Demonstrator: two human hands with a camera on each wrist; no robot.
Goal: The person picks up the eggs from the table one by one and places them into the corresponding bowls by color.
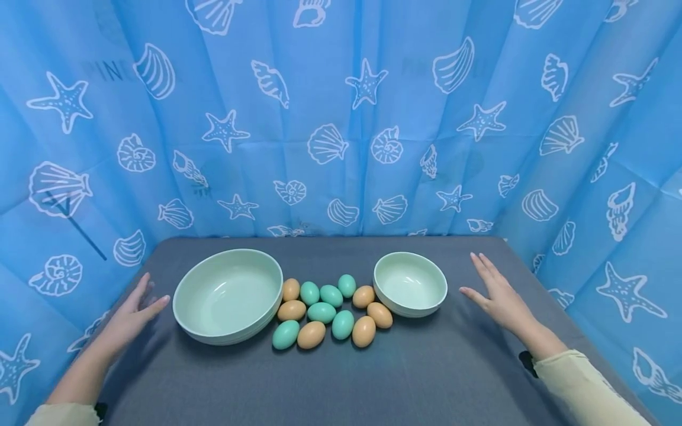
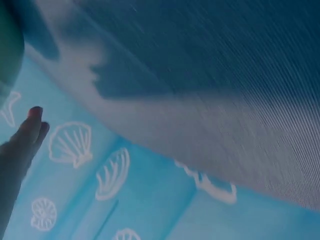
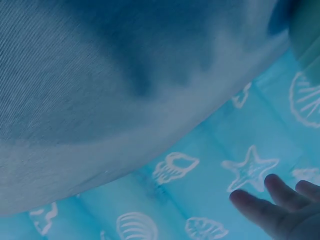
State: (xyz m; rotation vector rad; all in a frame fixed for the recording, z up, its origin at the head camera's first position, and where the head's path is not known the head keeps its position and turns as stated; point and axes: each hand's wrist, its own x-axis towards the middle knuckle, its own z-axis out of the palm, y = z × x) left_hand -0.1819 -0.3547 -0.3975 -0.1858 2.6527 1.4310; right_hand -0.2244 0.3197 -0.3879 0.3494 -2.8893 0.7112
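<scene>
In the head view a large pale green bowl (image 1: 229, 296) stands on the left of the grey table, and a smaller pale green bowl (image 1: 410, 284) on the right. Both look empty inside. Between them lie several eggs, some teal, like this teal egg (image 1: 322, 312), and some light brown, like this brown egg (image 1: 311, 335). My left hand (image 1: 133, 310) hovers just left of the large bowl, fingers extended, holding nothing. To the right of the small bowl my right hand (image 1: 501, 299) is held with straight fingers, also holding nothing. Neither hand touches a bowl.
A grey cloth covers the table (image 1: 330, 390). Blue curtain (image 1: 341, 118) with white shells and starfish hangs behind and along both sides, close to the table's edges. The wrist views show mostly cloth, curtain and a sliver of each bowl.
</scene>
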